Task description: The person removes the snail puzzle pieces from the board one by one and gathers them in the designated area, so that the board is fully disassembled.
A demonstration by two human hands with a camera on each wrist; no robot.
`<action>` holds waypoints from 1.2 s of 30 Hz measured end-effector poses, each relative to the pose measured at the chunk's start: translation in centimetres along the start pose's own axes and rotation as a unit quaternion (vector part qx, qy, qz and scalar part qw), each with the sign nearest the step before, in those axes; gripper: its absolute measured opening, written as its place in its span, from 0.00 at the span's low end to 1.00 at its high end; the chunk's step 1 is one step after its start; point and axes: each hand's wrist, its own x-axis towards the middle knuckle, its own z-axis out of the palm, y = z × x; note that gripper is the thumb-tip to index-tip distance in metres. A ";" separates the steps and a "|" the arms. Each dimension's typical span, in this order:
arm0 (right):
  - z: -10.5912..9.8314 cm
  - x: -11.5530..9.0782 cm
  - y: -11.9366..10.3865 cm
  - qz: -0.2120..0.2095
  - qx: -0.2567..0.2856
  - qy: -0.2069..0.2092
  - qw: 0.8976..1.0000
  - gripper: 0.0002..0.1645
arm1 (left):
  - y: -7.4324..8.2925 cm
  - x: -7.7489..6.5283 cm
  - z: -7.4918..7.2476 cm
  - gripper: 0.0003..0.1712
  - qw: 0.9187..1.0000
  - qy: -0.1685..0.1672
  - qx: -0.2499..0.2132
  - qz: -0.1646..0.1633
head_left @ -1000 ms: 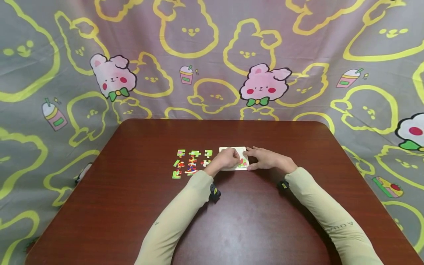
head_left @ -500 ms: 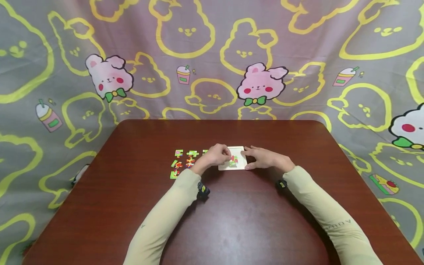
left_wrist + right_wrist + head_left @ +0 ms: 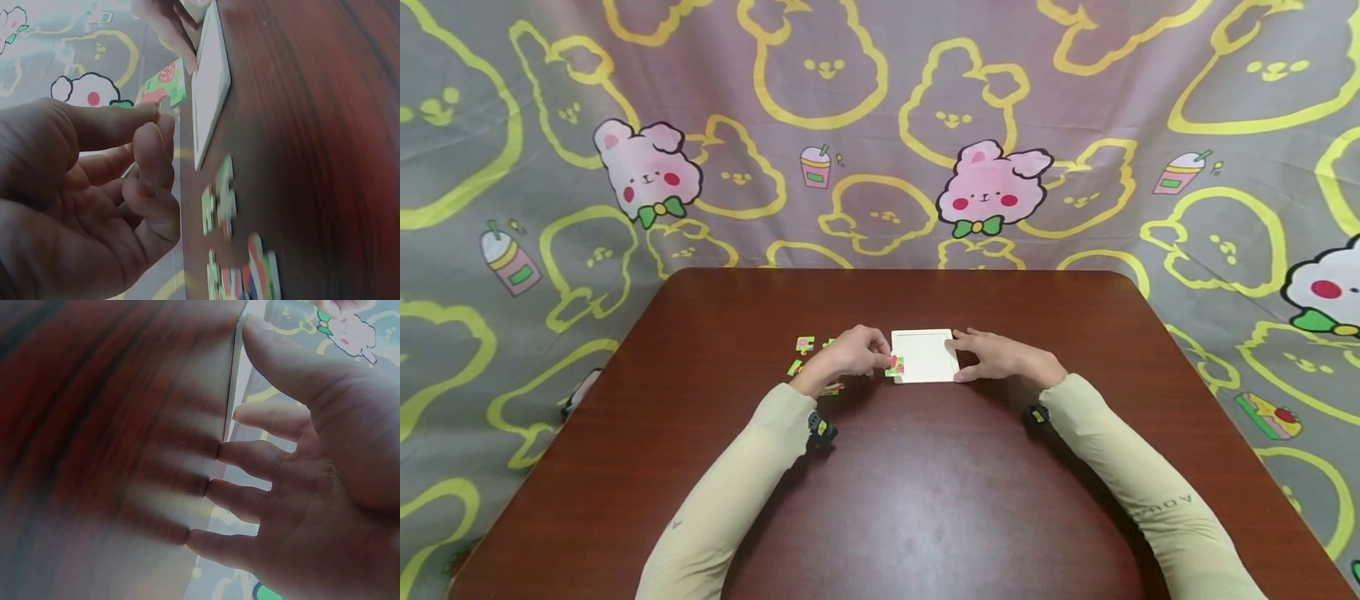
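My left hand (image 3: pixel 850 352) pinches a green puzzle piece (image 3: pixel 896 367) with a red pattern between thumb and fingertips. The left wrist view shows this puzzle piece (image 3: pixel 172 82) held up above the table, with the other fingers curled below. It hangs over the left edge of a white puzzle tray (image 3: pixel 928 357), whose visible floor is bare. At the tray's right edge rests my right hand (image 3: pixel 1003 357). Its fingers (image 3: pixel 250 459) are spread and fairly straight, several tips touching the tabletop, while the thumb lies against the tray.
Several loose puzzle pieces (image 3: pixel 806 343) lie left of the tray, partly hidden by the left hand and wrist. The brown wooden table (image 3: pixel 925 500) ends at the back before a patterned curtain (image 3: pixel 880 125).
My left hand has drawn back leftward from inside the tray, taking the puzzle piece out to its left edge. The right hand holds its place on the tray's right side.
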 end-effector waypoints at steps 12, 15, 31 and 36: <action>0.1 -0.3 0.1 0.001 0.000 -0.002 1.000 0.45 | -2.2 -1.9 -0.8 0.05 1.000 -0.012 0.014 -0.017; 0.1 -0.4 0.1 -0.001 -0.005 0.001 1.000 0.44 | -2.6 -2.1 -0.8 0.04 1.000 -0.016 0.007 -0.021; 0.1 0.0 -0.1 -0.002 0.002 -0.002 1.000 0.44 | -4.0 -3.1 -0.7 0.04 0.999 -0.016 0.040 -0.009; -0.2 -0.1 0.1 0.006 0.000 -0.003 1.000 0.44 | -3.7 -3.2 -1.4 0.03 0.998 -0.005 0.055 0.007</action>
